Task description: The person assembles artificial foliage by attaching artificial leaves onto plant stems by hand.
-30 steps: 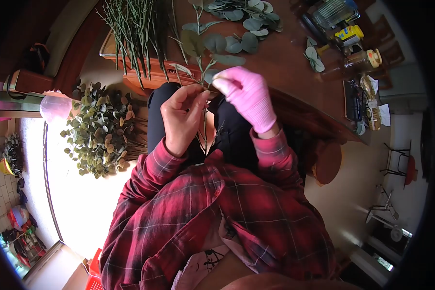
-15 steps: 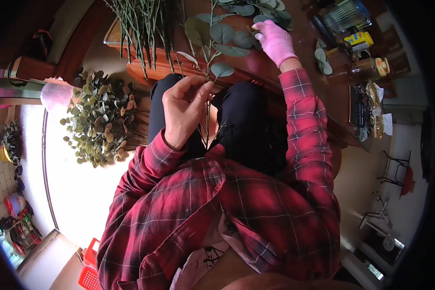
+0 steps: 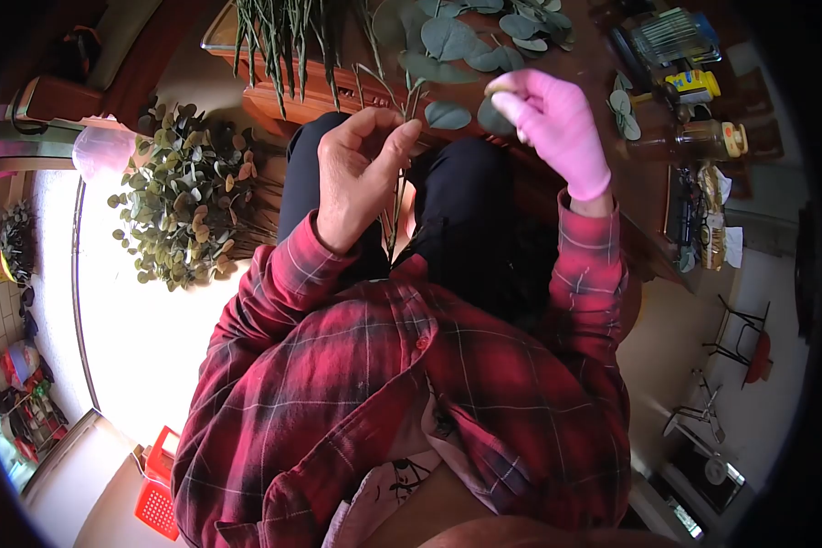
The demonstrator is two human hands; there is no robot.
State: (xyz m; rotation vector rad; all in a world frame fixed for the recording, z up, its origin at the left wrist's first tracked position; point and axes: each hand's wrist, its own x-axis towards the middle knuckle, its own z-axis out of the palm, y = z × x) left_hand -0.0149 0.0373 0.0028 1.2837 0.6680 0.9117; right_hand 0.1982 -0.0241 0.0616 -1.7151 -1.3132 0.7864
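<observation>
Here, a person in a red plaid shirt sits at a dark wooden table, working on a eucalyptus stem held over the lap. The bare left hand pinches the thin stem between thumb and fingers; the stalk runs down past the palm toward the black trousers and up toward the table edge, where it carries rounded, dusty grey-green leaves. To its right, the right hand, in a pink glove, is closed on a single round leaf at its fingertips, just beside the stem's uppermost leaves. Whether that leaf is attached to the stem or loose cannot be made out. Beyond both hands, a pile of cut leaves lies on the table, cut off by the top of the frame, as is a bundle of narrow green stalks up and to the left. Left of the left hand, a bushy mass of eucalyptus branches sits below the table. The clutter right of the gloved hand is too small to identify.
</observation>
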